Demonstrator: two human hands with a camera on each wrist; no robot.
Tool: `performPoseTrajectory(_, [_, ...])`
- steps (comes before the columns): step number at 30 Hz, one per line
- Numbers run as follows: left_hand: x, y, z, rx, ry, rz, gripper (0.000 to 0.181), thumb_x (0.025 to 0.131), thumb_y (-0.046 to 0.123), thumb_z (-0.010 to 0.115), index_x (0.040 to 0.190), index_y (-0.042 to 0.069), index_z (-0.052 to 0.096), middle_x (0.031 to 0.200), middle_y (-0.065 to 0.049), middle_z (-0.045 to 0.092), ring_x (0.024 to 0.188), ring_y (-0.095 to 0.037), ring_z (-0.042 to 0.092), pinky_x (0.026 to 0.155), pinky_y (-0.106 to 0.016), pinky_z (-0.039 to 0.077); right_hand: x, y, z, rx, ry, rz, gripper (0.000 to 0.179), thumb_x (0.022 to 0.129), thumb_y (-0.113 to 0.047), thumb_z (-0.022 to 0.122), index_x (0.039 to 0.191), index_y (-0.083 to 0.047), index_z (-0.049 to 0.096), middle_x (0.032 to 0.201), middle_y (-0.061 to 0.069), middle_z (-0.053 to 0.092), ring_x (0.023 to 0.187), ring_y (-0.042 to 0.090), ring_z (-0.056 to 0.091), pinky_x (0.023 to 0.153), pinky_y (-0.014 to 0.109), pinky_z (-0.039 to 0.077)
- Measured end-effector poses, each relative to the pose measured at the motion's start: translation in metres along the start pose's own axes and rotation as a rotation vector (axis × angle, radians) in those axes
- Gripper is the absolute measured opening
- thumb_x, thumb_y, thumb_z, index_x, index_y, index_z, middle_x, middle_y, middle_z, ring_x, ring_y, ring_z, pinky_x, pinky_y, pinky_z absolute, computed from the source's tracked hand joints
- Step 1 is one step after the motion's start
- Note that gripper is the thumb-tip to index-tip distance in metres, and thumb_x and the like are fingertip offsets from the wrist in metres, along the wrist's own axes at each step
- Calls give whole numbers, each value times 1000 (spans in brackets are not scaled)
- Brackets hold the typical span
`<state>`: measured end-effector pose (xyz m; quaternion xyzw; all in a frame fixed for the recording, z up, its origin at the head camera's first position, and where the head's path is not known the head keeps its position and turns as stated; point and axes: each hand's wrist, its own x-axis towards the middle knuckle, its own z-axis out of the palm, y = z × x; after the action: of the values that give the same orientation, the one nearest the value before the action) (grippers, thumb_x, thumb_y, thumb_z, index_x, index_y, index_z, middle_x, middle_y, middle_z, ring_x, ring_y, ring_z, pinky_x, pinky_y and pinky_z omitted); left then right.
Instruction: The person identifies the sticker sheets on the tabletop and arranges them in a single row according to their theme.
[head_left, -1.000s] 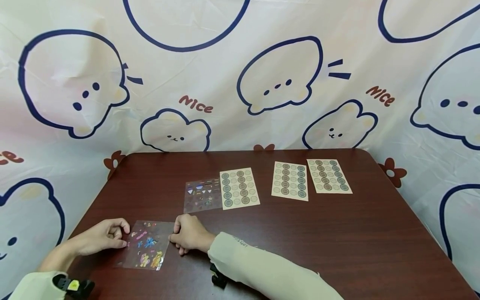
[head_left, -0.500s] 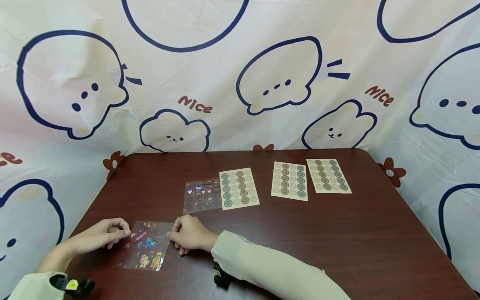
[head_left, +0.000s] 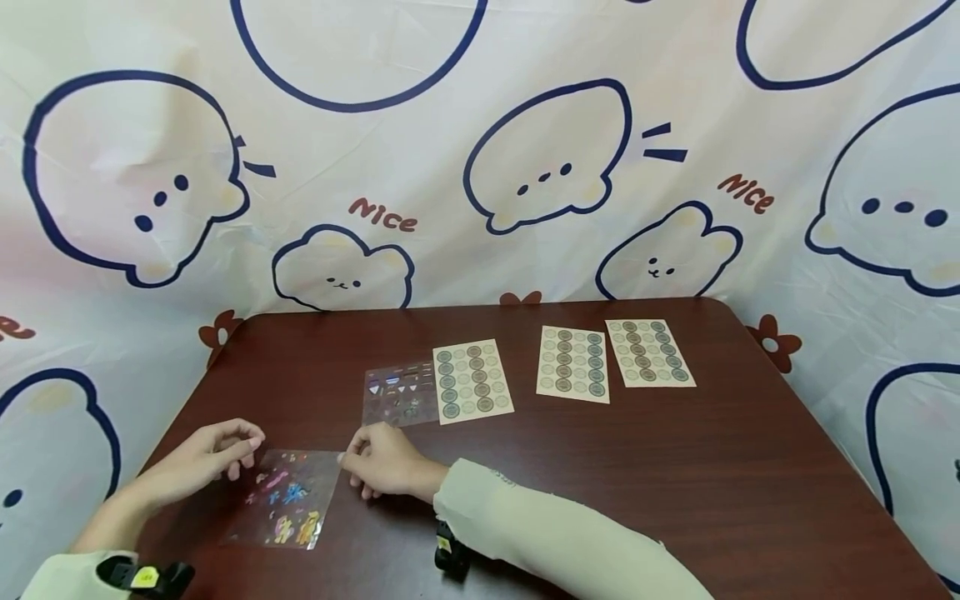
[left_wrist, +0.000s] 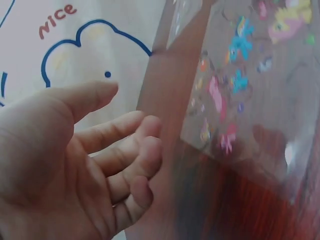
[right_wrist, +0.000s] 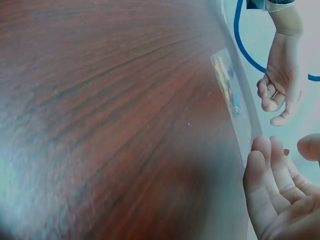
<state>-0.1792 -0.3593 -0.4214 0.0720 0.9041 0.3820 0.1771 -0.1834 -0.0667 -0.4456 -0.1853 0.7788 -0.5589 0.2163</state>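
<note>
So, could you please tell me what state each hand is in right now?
Left hand: open, holding nothing.
Right hand: open, holding nothing, near the sticker sheet.

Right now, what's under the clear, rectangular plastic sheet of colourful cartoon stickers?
The dark reddish-brown, wood-grained table shows through bare parts of the sheet. What lies directly beneath the stickers is covered.

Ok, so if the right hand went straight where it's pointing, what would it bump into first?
Probably the clear sticker sheet: the right hand is right by its corner, maybe even touching, but depth is hard to tell. The left hand looks next, on the sheet's other side.
</note>
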Motion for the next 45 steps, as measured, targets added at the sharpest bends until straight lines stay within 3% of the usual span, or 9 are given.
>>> performPoseTrajectory(3, [1, 6, 4, 25, 68, 16, 36, 109, 26, 46, 124, -6, 54, 88, -10, 61, 70, -15, 58, 64, -27, 48, 1, 1, -5, 5, 9, -25, 18, 100, -16, 61, 83, -11, 60, 58, 0, 62, 41, 10, 54, 42, 27, 49])
performPoseTrajectory(8, [7, 16, 12, 32, 131, 77, 32, 109, 22, 45, 122, -5, 56, 87, -8, 62, 68, -15, 58, 64, -28, 47, 1, 3, -17, 1, 27, -55, 15, 101, -16, 60, 87, -9, 61, 60, 2, 63, 42, 9, 54, 42, 23, 47])
performPoseTrajectory(17, [14, 31, 17, 41, 197, 141, 30, 109, 21, 46, 121, -3, 58, 89, -10, 63, 69, -14, 58, 60, -29, 44, -2, -2, -38, -9, 27, -104, 15, 101, -17, 59, 93, -5, 63, 63, 7, 65, 45, 9, 56, 46, 23, 50])
performPoseTrajectory(23, [21, 43, 21, 55, 233, 167, 27, 108, 19, 49, 121, -3, 60, 92, -14, 66, 72, -13, 59, 63, -29, 49, -2, -4, -49, -31, 48, -133, 16, 102, -17, 59, 96, -3, 64, 72, 18, 70, 48, 14, 59, 47, 22, 49])
performPoseTrajectory(29, [28, 53, 24, 45, 224, 181, 28, 107, 19, 50, 119, -3, 60, 94, -18, 67, 73, -15, 60, 66, -31, 52, -1, -2, -60, -75, 85, -134, 14, 102, -17, 59, 97, -6, 65, 83, 22, 73, 59, 31, 67, 47, 21, 48])
performPoseTrajectory(34, [36, 57, 28, 37, 200, 185, 28, 107, 19, 50, 119, -4, 60, 95, -20, 67, 75, -21, 62, 65, -32, 52, 0, 2, -69, -82, 95, -137, 18, 102, -14, 57, 102, 1, 66, 87, 27, 72, 71, 44, 70, 47, 20, 46])
performPoseTrajectory(45, [51, 64, 34, 42, 203, 188, 27, 107, 19, 52, 123, -1, 60, 111, -19, 69, 91, -25, 65, 75, -34, 55, 7, 6, -83, -153, 130, -161, 17, 101, -15, 59, 102, -1, 67, 89, 22, 73, 72, 40, 71, 49, 22, 47])
